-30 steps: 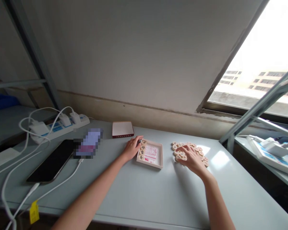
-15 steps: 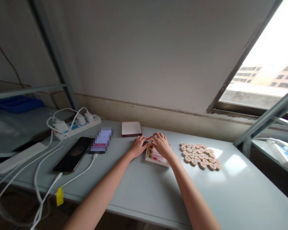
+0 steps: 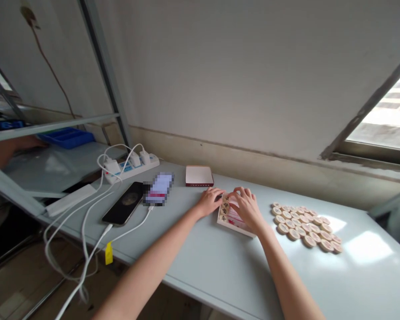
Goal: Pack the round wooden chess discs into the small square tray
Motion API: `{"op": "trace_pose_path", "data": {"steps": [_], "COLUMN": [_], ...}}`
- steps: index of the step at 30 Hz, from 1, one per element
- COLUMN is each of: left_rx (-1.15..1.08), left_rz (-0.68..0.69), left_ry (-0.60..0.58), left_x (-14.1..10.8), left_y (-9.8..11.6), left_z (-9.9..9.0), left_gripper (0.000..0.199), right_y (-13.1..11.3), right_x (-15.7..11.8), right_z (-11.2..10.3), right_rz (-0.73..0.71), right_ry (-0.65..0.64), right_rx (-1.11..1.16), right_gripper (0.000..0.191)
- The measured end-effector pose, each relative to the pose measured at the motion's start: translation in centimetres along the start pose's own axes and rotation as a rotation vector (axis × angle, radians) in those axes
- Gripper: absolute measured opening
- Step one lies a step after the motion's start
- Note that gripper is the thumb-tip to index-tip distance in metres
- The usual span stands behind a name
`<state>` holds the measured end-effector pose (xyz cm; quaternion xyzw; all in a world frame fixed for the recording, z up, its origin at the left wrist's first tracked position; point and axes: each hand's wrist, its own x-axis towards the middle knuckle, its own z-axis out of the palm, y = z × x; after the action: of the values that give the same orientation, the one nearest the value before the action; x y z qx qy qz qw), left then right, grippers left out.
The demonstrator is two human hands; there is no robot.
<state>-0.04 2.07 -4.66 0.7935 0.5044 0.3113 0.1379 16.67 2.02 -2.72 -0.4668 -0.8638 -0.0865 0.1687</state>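
A shallow box [image 3: 237, 228] lies on the table before me, with a row of round Chinese chess pieces [image 3: 224, 211] along its left side and a pink-and-white printed sheet [image 3: 235, 217] inside. My left hand [image 3: 209, 202] grips the box's back left corner, fingers bent against the edge. Over the box arches my right hand [image 3: 248, 206], its thumb and forefinger curled down beside the row; whatever is between the fingertips is too small to make out. To the right, several loose Chinese chess pieces [image 3: 305, 224] lie flat in a cluster, marked in dark and red.
A dark red box lid [image 3: 199, 183] with a white inside lies near the wall. Leftward are a black phone [image 3: 124, 203], a second phone [image 3: 160, 189] with a blurred screen, white cables and a power strip [image 3: 133, 169]. Another person's arm [image 3: 16, 144] shows by a blue tray [image 3: 66, 138].
The view has turned, shifting the table's things rightward in the picture. My left hand stays at the box's corner; my right hand stays over it, its fingers slightly more curled.
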Motion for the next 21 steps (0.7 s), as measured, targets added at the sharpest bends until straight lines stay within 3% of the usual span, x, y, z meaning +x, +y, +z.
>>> {"op": "trace_pose_path", "data": {"steps": [13,21], "left_rx": [-0.01,-0.014], "left_rz": [0.0,0.014], "left_ry": [-0.01,-0.016], "left_x": [-0.1,-0.2], "left_y": [0.2,0.4], "left_z": [-0.1,-0.2], "left_gripper": [0.031,0.033], "right_y": [0.1,4.6], "right_x": [0.0,-1.0], "right_z": [-0.5,-2.5], "right_rz": [0.035,0.324], "right_ry": [0.02,0.129], "right_rx": [0.051,0.148], "right_gripper": [0.02,0.021]}}
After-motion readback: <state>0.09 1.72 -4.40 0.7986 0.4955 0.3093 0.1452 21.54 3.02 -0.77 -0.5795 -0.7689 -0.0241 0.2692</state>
